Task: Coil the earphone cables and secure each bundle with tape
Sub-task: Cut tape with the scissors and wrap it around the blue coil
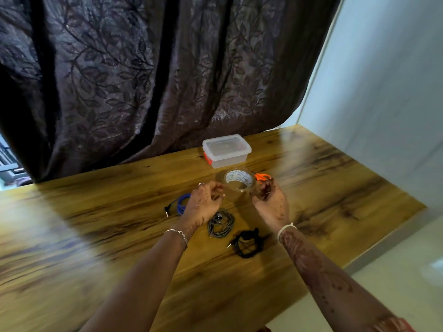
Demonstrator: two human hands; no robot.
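A roll of clear tape (237, 182) is held above the wooden table (96, 224) between both hands. My left hand (206, 201) pinches its left side and my right hand (269, 202) grips its right side. Three coiled earphone cables lie on the table below: a blue one (181, 204) left of my left hand, a grey one (221, 224) between my wrists, and a black one (248, 242) nearest me.
Orange-handled scissors (262, 176) lie just behind my right hand. A clear lidded plastic box (226, 150) stands further back near a dark patterned curtain (143, 80). The table's right edge runs diagonally beside a pale wall.
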